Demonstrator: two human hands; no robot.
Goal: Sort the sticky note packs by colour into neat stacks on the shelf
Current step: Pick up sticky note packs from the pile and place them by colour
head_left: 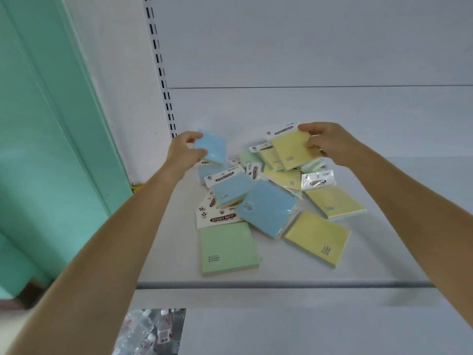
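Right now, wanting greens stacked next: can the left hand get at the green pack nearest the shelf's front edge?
Likely not yet: the left hand grips a blue pack. The green pack itself lies uncovered.

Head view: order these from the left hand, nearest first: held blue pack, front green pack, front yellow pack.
1. Held blue pack, gripped in the left hand.
2. Front green pack, near edge, left.
3. Front yellow pack, near edge, right.

I'm in a shop: white metal shelf (384,252), slotted white upright rail (163,80), hang-tab retail sticky note packs (268,208).
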